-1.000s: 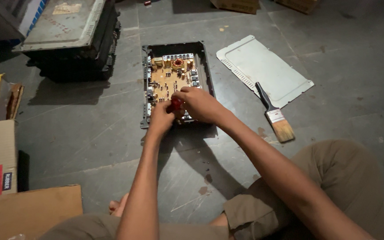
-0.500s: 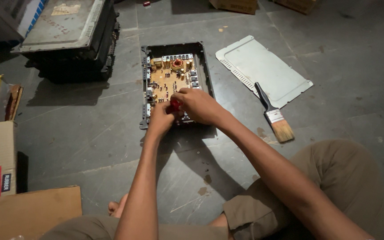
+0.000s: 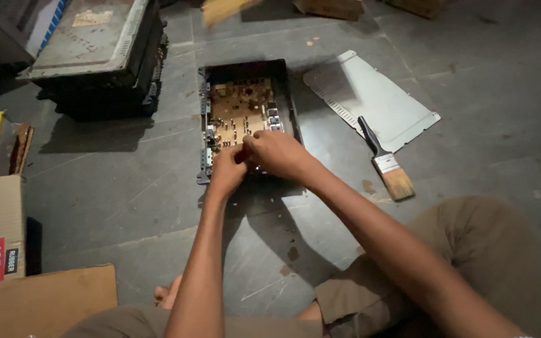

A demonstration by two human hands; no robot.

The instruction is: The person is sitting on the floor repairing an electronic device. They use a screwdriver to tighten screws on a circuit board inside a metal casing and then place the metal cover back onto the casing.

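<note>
The 2 hands meet over the near end of the open black metal case (image 3: 286,87), which lies on the grey stone floor (image 3: 126,188), and they hide that end of the tan circuit board (image 3: 240,109) inside it. The left hand (image 3: 226,172) is curled with fingertips pinched; the right hand (image 3: 277,153) is bent over it, fingers closed. What they pinch is covered, so I cannot tell if either hand holds something. The board carries small dark and metal parts, too fine to name. Right of the case lie a flat pale metal cover plate (image 3: 370,100) and a black-handled paint brush (image 3: 386,163) with blond bristles. Brown cardboard boxes (image 3: 7,250) are cut off at the left edge; floor between stays open.
</note>
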